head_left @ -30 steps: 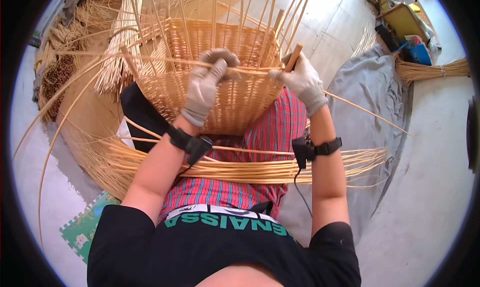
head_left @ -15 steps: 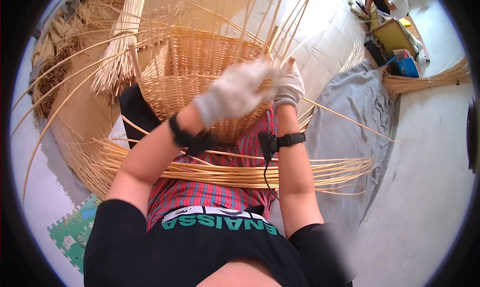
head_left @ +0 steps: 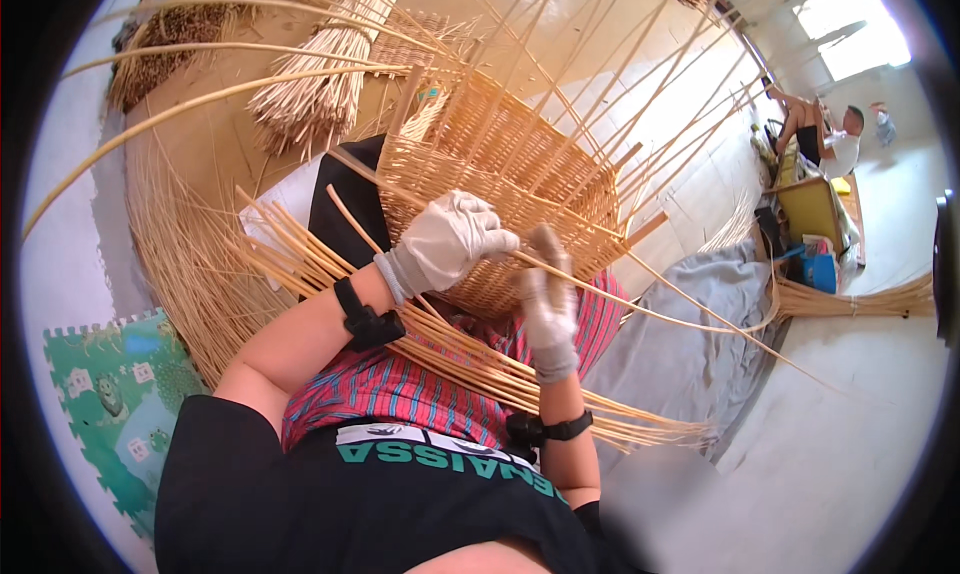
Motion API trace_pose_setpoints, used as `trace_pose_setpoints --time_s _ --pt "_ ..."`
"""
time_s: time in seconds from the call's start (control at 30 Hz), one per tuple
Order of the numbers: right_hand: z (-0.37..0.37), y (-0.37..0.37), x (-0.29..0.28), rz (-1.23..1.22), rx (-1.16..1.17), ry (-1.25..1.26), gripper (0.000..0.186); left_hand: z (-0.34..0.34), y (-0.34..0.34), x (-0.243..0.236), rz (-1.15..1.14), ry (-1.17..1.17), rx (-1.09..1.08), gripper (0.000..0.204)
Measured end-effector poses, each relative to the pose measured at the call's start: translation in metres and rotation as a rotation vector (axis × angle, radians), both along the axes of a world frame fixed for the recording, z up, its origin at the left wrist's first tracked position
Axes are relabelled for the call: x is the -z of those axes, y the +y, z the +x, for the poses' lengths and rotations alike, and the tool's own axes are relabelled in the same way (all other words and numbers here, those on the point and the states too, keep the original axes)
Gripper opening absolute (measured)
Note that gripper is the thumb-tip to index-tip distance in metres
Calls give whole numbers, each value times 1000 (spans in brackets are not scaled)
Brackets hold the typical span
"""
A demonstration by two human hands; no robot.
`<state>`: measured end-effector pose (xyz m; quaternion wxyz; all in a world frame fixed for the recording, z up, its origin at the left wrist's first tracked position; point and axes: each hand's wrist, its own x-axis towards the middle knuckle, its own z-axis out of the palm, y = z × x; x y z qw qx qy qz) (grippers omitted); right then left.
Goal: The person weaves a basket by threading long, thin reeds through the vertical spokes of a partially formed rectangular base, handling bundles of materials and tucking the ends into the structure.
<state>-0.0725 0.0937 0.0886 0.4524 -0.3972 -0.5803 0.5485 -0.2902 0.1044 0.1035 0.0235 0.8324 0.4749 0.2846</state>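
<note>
A half-woven wicker basket [head_left: 500,184] rests on my lap, its open side facing up and away, with upright stakes rising from its rim. My left hand [head_left: 450,246], in a whitish knit glove, is closed at the basket's near side with thumb and fingers pinched on a long willow rod [head_left: 640,306]. That rod passes rightward across the front of the basket. Just below and right of those fingertips is my gloved right hand [head_left: 548,299], close to the rod; motion blurs its fingers, so its grip is unclear.
A bundle of loose rods [head_left: 470,359] lies across my striped lap cloth [head_left: 400,394]. Long rods arch out to the left. Sheaves of pale rods [head_left: 325,79] stand on the far floor. Right are a grey cloth [head_left: 660,354] and a blue container [head_left: 822,272]; another person [head_left: 835,144] sits beyond.
The view has tilted, and the basket appears farther right. My hands, close together at the basket's right corner before, are now lower at its near side, with the rod stretched rightward.
</note>
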Motion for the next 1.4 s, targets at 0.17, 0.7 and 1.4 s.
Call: trace_pose_setpoints --time_s 0.17,0.7,1.4 --pt "66 47 -85 314 461 396 25 -53 19 26 -71 -723 -156 33" --pt "73 56 13 -31 541 204 13 -3 13 16 -531 -175 -655 76" --pt "-84 193 -85 784 270 -660 63 14 87 73 -540 -595 -414 40"
